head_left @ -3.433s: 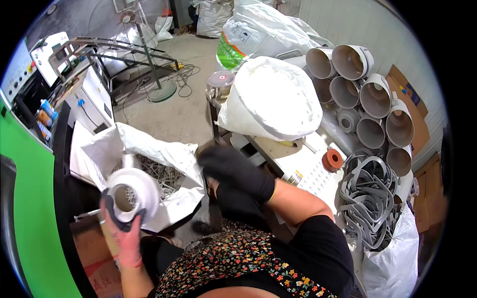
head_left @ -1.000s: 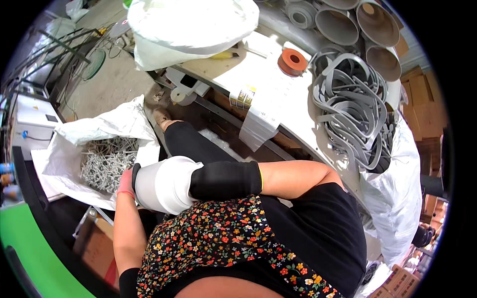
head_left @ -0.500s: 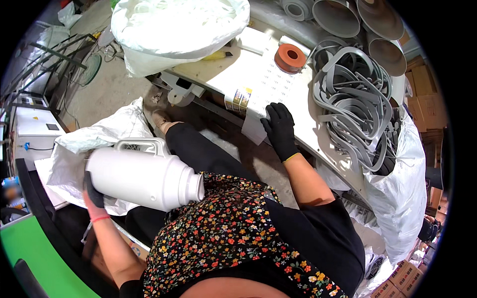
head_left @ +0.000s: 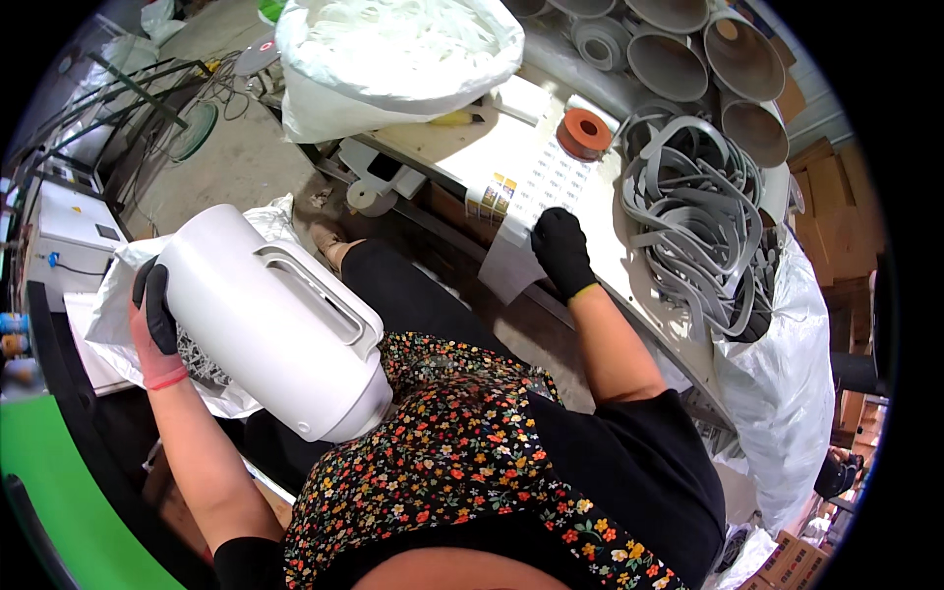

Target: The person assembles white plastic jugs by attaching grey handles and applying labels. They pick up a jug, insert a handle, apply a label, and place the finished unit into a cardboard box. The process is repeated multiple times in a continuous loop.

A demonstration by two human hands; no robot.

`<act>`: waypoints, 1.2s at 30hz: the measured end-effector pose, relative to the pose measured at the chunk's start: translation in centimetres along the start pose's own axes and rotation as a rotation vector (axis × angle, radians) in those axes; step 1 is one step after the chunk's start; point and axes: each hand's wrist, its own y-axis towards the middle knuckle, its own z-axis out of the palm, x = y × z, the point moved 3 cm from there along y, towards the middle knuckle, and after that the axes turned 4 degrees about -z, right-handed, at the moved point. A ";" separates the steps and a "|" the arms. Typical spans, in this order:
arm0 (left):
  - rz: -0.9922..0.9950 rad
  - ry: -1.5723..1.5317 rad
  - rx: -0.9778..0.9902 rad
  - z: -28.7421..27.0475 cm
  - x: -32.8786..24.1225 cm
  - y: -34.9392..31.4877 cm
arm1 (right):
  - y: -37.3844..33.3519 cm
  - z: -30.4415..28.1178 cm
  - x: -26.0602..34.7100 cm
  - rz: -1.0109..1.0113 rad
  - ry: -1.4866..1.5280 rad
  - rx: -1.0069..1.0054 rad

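Note:
A large white thermos jug [head_left: 265, 315] with a side handle lies tilted across my lap, its narrower end against my floral apron [head_left: 433, 423]. My left hand [head_left: 152, 315], in a black-and-pink glove, holds the jug's wide far-left end; part of the fingers lies behind it. On the table's near edge, my right hand [head_left: 562, 251] in a black glove is closed over a sheet of small printed labels [head_left: 551, 182]. Whatever sits between its fingertips is hidden. A strip with yellow-and-dark stickers [head_left: 492, 195] lies just left of that hand.
An orange tape roll [head_left: 584, 135] stands beyond the labels. Grey looped straps or handles [head_left: 693, 211] pile up on the right, below several grey cylinders [head_left: 669, 67]. A white sack [head_left: 393, 93] of pale strips stands at the back. Another open white sack [head_left: 241, 393] with small grey parts lies beneath the jug.
The jug has turned, its wide end rising away from me and its handle swinging to the right. My left hand moved up with it. My right hand's fingers have curled in.

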 end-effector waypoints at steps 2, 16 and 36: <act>-0.088 -0.184 -0.036 -0.1 0.1 -1.5 | -0.6 -0.9 0.5 -0.030 0.121 0.042; 0.085 -0.594 0.060 3.7 -2.9 -4.1 | 10.6 -11.9 31.5 -0.736 1.108 0.562; -0.075 -0.503 -0.140 -2.4 1.1 -4.0 | 9.9 1.5 26.9 -0.311 1.441 0.700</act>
